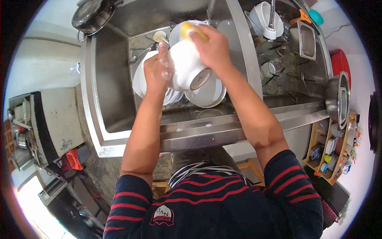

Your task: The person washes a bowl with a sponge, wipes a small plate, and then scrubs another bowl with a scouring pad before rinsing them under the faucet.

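A white bowl (184,65) is tilted on its side above the left sink basin, its base turned toward me. My left hand (156,71) grips its left side, with soapy foam on the fingers. Against the bowl's upper right side, my right hand (213,46) holds a yellow sponge (194,31). White plates (211,95) and other white dishes (138,81) lie in the basin below and around the bowl. Left of the bowl, spoons (133,59) and a small round cup (159,36) rest on the basin floor.
The right basin holds glasses (274,67), scattered cutlery, white dishes (260,18) and a metal tray (307,40) beneath a spring faucet (270,32). A dark pot (91,18) stands at the upper left corner. A metal bowl (337,99) sits at the right edge.
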`<state>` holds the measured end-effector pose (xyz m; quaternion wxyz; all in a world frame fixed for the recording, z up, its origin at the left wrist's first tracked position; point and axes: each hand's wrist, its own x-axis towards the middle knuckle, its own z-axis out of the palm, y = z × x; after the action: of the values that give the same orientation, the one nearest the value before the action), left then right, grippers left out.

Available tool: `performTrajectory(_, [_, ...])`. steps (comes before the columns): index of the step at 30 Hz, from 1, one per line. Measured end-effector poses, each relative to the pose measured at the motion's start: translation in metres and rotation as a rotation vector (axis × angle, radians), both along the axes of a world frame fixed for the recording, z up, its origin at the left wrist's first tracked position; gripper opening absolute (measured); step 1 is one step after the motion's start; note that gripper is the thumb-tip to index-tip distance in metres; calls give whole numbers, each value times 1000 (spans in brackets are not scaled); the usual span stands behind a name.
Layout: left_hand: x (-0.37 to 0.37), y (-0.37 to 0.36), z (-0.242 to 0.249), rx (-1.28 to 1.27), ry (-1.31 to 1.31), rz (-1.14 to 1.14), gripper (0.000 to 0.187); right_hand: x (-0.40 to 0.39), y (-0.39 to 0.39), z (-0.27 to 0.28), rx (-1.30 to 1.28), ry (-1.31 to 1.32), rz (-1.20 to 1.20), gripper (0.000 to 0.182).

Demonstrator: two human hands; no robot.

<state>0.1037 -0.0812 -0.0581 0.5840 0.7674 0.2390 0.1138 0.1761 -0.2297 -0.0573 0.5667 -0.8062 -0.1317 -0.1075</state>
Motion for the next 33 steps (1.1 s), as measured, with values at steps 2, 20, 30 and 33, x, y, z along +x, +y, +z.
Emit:
performTrajectory(2, [-3,5,-5,-207,33,7,61,-18,8,14,-125,-502,156,26])
performTrajectory(20, [10,27,5,-932,-140,281,45,-27,19,13,-48,-547,73,30])
performTrajectory(30, [14,29,1,-734,-106,286,48,-28,12,8,173,86,39,28])
performTrajectory(33, [6,29,7,-639,-102,268,52,-45,28,29,-128,-719,432,25])
